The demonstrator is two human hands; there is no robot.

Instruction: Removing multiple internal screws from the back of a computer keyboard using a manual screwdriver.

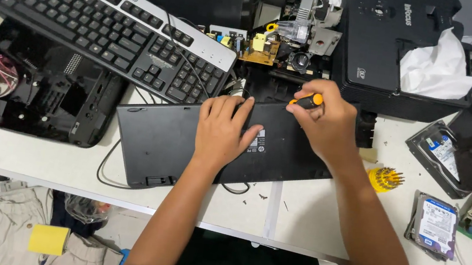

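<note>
Overturned black keyboard (188,139), mid-tabletop: left hand (221,128) flat, fingers spread; right hand (326,122) fingers pinching orange-handled screwdriver (307,101); risk: tip slipping, loosened screws rolling off the near edge.

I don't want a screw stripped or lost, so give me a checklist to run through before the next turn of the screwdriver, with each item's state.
1. Left hand flat on the flipped black keyboard, steadying it: ok.
2. Right hand gripping the orange-and-black screwdriver: ok.
3. Tip seated squarely in a screw head: cannot tell, the fingers hide it.
4. Keyboard fully supported by the white table: ok, though its far edge lies close against the other keyboard.
5. Loose screws kept together: not ok, small dark bits lie scattered near the table's front edge.
6. Spare bits within reach: ok, the yellow bit holder is beside the right forearm.
</note>
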